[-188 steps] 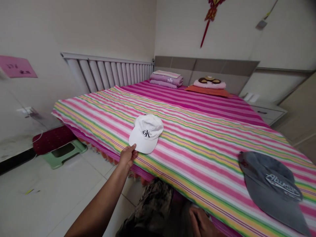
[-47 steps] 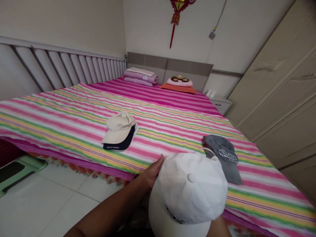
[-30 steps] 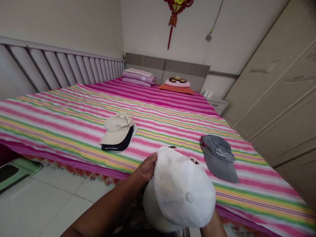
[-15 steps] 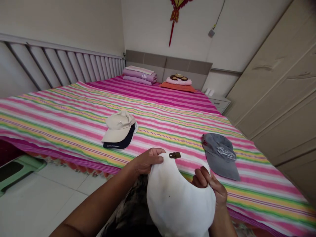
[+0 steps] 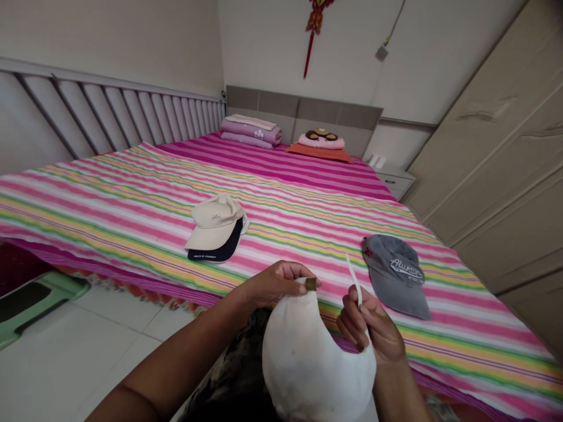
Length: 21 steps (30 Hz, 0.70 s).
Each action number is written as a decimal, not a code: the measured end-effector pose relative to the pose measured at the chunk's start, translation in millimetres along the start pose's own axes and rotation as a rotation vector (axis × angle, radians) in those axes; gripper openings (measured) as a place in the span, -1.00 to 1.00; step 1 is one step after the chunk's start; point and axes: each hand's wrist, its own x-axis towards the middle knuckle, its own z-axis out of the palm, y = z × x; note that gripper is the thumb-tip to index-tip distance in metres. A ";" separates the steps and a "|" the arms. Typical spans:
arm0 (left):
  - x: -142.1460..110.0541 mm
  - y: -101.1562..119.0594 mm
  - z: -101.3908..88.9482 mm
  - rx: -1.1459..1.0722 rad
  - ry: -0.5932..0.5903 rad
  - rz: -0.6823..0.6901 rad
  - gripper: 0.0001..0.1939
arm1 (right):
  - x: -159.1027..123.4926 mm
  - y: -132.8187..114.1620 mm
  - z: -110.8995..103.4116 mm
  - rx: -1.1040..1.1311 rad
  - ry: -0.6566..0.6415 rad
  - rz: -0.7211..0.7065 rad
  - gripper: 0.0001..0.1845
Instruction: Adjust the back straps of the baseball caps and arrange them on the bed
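White cap [image 5: 319,357] hanging lengthwise toward lower edge, left hand [image 5: 277,284] pinching metal buckle [image 5: 311,284], right hand [image 5: 369,325] gripping strap [image 5: 354,281]; grey cap [image 5: 396,275] right, beige cap [image 5: 215,223] left of centre.

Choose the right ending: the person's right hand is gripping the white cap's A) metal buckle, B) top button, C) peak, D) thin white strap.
D. The right hand pinches the thin white strap rising from the white cap, while the left hand holds the metal buckle.
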 end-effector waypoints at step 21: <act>-5.5 -12.6 7.1 0.369 0.021 0.266 -0.71 | 15.7 -7.1 30.3 -0.555 0.166 0.213 -0.64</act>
